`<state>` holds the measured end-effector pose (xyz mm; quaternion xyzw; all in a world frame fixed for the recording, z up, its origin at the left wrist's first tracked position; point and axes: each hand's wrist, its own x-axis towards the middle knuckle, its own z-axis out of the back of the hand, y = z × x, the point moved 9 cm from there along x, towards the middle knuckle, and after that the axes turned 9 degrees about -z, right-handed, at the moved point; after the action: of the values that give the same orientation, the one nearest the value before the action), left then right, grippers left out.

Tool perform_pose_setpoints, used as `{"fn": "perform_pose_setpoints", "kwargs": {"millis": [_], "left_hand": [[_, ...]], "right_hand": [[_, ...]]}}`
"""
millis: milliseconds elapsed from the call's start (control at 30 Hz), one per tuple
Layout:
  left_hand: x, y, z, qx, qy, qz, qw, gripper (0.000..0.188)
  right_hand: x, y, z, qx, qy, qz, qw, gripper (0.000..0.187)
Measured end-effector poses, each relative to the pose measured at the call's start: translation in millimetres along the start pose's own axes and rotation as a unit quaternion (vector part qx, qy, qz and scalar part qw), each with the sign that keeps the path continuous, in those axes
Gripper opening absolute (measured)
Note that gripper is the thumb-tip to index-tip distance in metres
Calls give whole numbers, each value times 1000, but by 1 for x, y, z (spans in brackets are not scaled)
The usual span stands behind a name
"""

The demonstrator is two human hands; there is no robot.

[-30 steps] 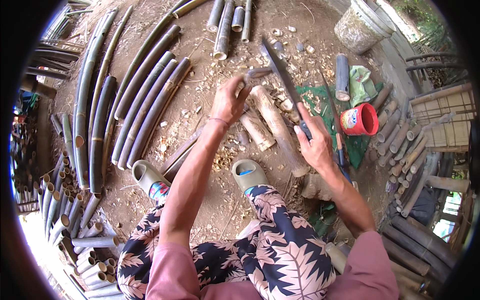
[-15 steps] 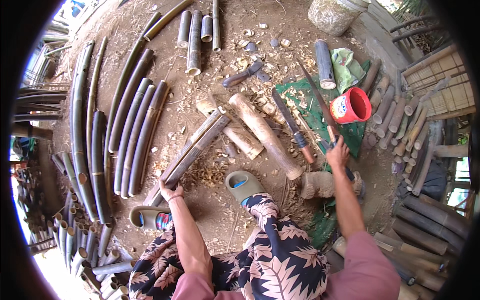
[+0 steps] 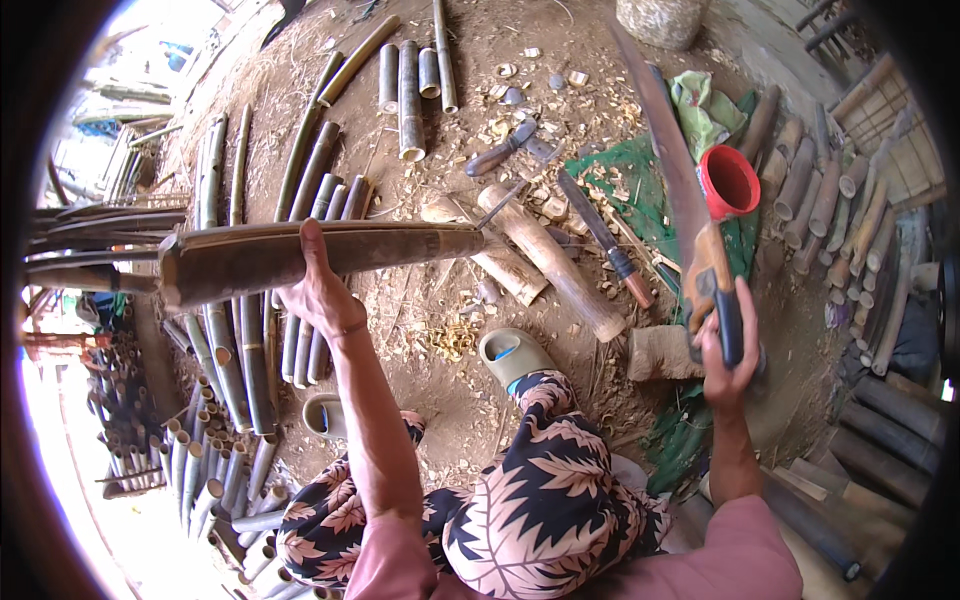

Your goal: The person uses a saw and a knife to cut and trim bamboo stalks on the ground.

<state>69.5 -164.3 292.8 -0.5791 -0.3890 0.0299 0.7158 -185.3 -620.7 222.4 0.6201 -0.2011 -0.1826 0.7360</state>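
Observation:
My left hand (image 3: 325, 290) grips a dark bamboo length (image 3: 370, 250), split lengthwise, with the thumb over its top side. The bamboo is lifted and lies nearly level across the view, its thick end to the left. In my right hand (image 3: 728, 360) is a handsaw (image 3: 675, 150), held by its wood-and-black handle with the long brown blade slanting away. The far end of the bamboo overlaps a pale log (image 3: 550, 260) in view; I cannot tell if they touch. A large knife (image 3: 600, 240) with a wooden handle lies between the log and the saw.
A red bucket (image 3: 729, 183) stands beside the saw blade, on or near a green sheet (image 3: 625, 170). Bamboo poles (image 3: 300, 345) lie in rows at left. Cut bamboo pieces (image 3: 410, 110) lie at the back, and stacked lengths (image 3: 890, 430) line the right. Wood chips litter the ground.
My left hand has raised the bamboo off the ground and swung it from a slant to nearly level. My right hand has lifted the handsaw from beside the bucket, closer to me.

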Motion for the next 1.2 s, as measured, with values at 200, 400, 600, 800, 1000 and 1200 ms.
{"fn": "perform_pose_setpoints", "kwargs": {"millis": [200,400,600,800,1000,1200], "left_hand": [[-37,-31,-6,72,-14,11,997,92],[-77,-17,2,32,-40,-21,998,68],[-61,-5,21,-8,-77,17,997,64],[-66,-13,-16,11,-61,-49,997,58],[-70,-7,-25,29,-6,-55,998,60],[-74,23,-13,-56,-40,-28,997,58]], "right_hand": [[-46,15,-25,-126,58,49,989,51],[-84,-40,-39,-131,131,22,982,50],[-100,-43,-30,-167,150,32,974,49],[-88,-45,-38,-165,159,36,973,49],[-83,-51,-47,-177,195,36,964,53],[-13,-90,-142,-126,126,111,978,50]]}}
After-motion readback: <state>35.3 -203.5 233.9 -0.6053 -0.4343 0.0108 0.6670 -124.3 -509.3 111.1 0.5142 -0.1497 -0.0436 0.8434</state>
